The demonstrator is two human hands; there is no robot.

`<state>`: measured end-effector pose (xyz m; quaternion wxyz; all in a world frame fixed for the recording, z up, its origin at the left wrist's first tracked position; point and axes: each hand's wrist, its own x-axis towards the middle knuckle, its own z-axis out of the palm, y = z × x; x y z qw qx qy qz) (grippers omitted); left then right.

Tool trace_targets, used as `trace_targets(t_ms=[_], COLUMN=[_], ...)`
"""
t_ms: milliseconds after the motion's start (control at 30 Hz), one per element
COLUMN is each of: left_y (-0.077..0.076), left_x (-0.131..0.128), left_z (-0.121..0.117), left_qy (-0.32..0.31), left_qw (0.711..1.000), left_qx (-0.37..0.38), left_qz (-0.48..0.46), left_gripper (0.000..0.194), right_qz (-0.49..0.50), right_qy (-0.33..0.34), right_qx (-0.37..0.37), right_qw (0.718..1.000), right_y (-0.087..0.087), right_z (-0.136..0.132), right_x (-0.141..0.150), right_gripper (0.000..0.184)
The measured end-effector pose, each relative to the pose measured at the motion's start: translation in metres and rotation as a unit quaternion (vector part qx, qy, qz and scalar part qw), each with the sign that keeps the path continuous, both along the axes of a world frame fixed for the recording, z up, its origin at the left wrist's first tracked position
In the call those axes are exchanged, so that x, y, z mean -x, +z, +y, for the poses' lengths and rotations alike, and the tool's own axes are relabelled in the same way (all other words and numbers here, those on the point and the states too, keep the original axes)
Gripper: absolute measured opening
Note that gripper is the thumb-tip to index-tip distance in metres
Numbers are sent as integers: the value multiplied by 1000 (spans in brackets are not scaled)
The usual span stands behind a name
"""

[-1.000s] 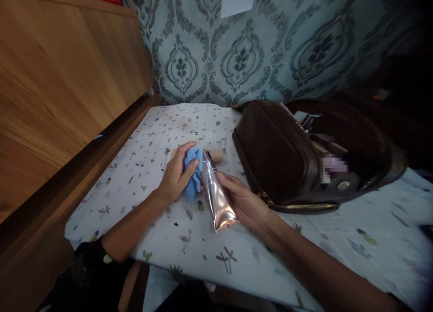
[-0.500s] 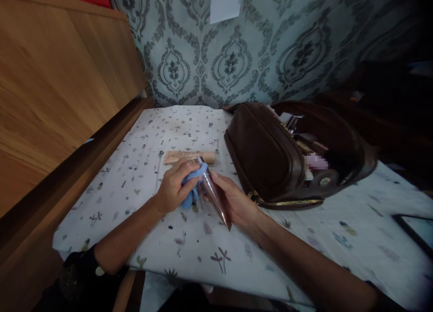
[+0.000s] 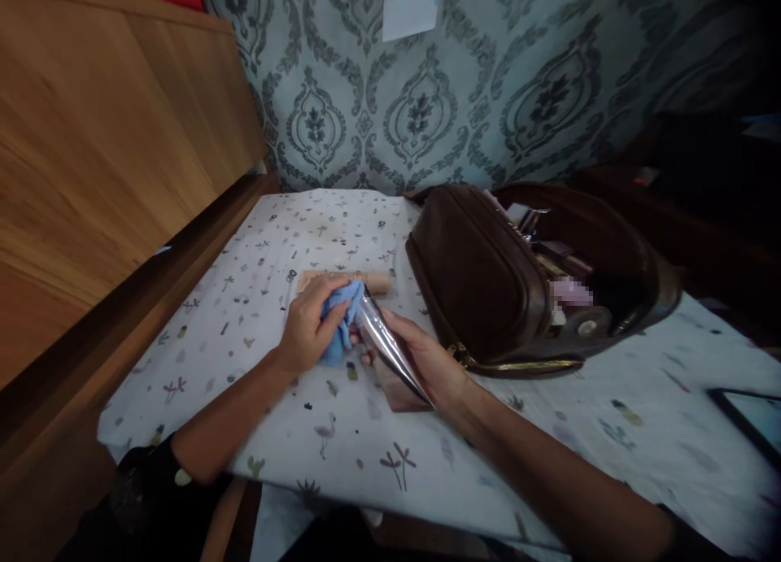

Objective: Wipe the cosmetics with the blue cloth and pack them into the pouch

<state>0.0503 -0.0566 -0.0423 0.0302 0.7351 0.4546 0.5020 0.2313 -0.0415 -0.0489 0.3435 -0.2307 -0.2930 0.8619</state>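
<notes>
Patterned tablecloth (image 3: 268,432), damask wallpaper (image 3: 421,115) (grey-blue), wooden panel (image 3: 122,98)

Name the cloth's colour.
The cloth is light blue, clearest in the head view.

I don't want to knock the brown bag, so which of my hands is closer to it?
Your right hand: gripping the shiny tube, it is just left of the brown bag. Your left hand, holding the blue cloth, is farther left.
</notes>
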Motion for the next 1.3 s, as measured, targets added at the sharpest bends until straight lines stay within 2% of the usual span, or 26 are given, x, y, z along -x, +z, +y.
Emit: trace_targets(t_ms=[100, 267, 333, 433, 533, 800, 1000, 1100, 1200, 1300], left_y=[1, 6, 7, 7, 6, 6, -2, -3, 0, 4], left_x=[-1, -4, -2, 2, 4, 3, 7, 8, 5, 2], left_z=[0, -3, -3, 0, 4, 4, 11, 13, 11, 7], left_qy=[16, -19, -45, -99, -108, -84, -36, -2, 34, 58], left_qw=[998, 985, 965, 918, 893, 888, 900, 924, 968, 995], left_qx=[36, 131, 194, 296, 330, 324, 295, 253, 164, 64], left_qz=[-40, -115, -169, -245, -286, -314, -318, -286, -186, -56], left_gripper=[22, 36, 44, 46, 47, 47, 40, 32, 24, 34], right_qz=[15, 12, 6, 1, 7, 10, -16, -22, -18, -8], right_qy=[11, 7, 26, 58, 73, 65, 129, 109, 48, 9], right_qx=[5, 2, -8, -20, -16, 2, 32, 45, 57, 43], right_qw=[1000, 1000, 1000, 998, 997, 998, 991, 993, 997, 999], right_y=[2, 0, 1, 3, 3, 0, 5, 4, -2, -7], right_z=[-1, 1, 1, 0, -1, -1, 0, 0, 1, 1], right_x=[0, -2, -3, -4, -4, -3, -4, -3, 0, 3], right_gripper=[28, 32, 33, 35, 37, 31, 32, 28, 24, 24])
